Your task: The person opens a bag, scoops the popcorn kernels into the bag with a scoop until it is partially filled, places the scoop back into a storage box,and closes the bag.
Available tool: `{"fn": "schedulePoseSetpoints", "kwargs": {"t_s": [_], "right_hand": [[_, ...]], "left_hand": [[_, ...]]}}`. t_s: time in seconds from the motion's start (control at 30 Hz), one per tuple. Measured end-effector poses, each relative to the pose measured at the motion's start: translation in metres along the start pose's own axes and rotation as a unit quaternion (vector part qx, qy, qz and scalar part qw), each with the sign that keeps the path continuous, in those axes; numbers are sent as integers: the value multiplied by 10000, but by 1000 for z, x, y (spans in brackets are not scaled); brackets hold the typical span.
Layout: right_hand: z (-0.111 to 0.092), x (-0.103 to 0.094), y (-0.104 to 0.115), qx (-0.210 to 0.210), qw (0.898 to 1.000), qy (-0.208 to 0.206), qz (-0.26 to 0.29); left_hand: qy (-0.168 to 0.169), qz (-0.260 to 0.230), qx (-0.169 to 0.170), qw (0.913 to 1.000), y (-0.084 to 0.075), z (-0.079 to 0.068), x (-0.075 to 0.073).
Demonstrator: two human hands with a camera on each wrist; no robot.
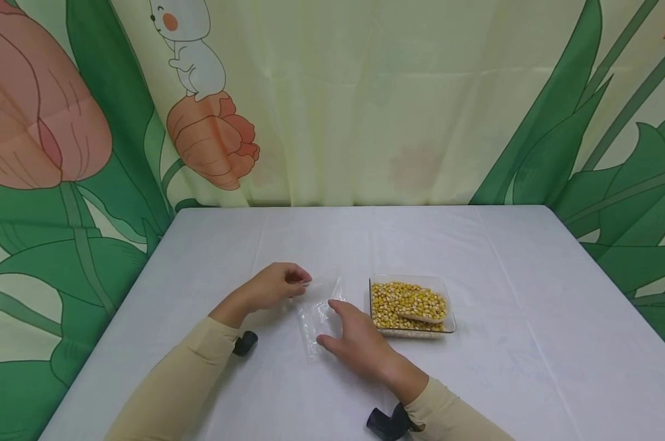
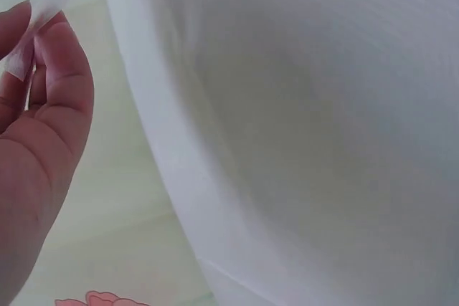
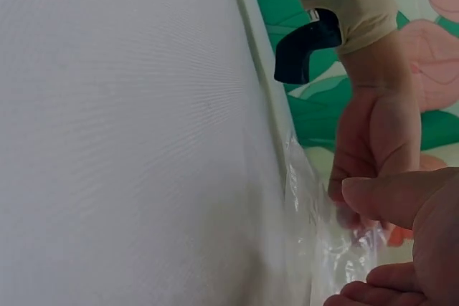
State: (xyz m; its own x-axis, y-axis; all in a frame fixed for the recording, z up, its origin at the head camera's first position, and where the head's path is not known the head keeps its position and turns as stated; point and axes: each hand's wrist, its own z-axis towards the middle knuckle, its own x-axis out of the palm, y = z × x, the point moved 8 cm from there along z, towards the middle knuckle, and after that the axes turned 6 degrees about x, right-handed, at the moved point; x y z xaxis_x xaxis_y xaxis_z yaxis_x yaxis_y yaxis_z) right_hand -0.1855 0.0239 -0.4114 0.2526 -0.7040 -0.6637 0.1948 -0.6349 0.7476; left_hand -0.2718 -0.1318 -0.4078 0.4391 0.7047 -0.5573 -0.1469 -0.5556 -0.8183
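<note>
A clear plastic bag (image 1: 317, 315) hangs above the white table in the head view. My left hand (image 1: 280, 286) pinches its upper left edge between thumb and fingers. In the left wrist view, a strip of the plastic (image 2: 44, 16) shows between the fingertips of that hand (image 2: 50, 105). My right hand (image 1: 360, 337) is at the bag's right side, thumb and fingers spread apart. The right wrist view has the bag (image 3: 305, 227) beyond the right thumb (image 3: 387, 197). Right of the hands stands a clear rectangular container (image 1: 449, 324) of yellow corn kernels (image 1: 390, 300).
A scoop (image 1: 423, 318) heaped with kernels lies on the corn in the container. White cloth covers the table (image 1: 503, 367). Behind it hangs a curtain (image 1: 365, 110) printed with flowers and leaves. Black camera mounts (image 1: 245, 343) sit at both wrists.
</note>
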Motion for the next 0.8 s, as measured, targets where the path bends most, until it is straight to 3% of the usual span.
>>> {"fn": "schedulePoseSetpoints", "kwargs": {"t_s": [0.2, 0.5, 0.8], "right_hand": [[2, -7, 6, -47, 9999, -103, 66], [5, -29, 16, -97, 9986, -414, 313], [8, -46, 23, -179, 9900, -705, 1209]], "left_hand": [[-28, -394, 185, 9990, -12, -5, -2], [-228, -496, 658, 9963, -41, -21, -3], [-186, -573, 1041, 9927, -72, -36, 4]]}}
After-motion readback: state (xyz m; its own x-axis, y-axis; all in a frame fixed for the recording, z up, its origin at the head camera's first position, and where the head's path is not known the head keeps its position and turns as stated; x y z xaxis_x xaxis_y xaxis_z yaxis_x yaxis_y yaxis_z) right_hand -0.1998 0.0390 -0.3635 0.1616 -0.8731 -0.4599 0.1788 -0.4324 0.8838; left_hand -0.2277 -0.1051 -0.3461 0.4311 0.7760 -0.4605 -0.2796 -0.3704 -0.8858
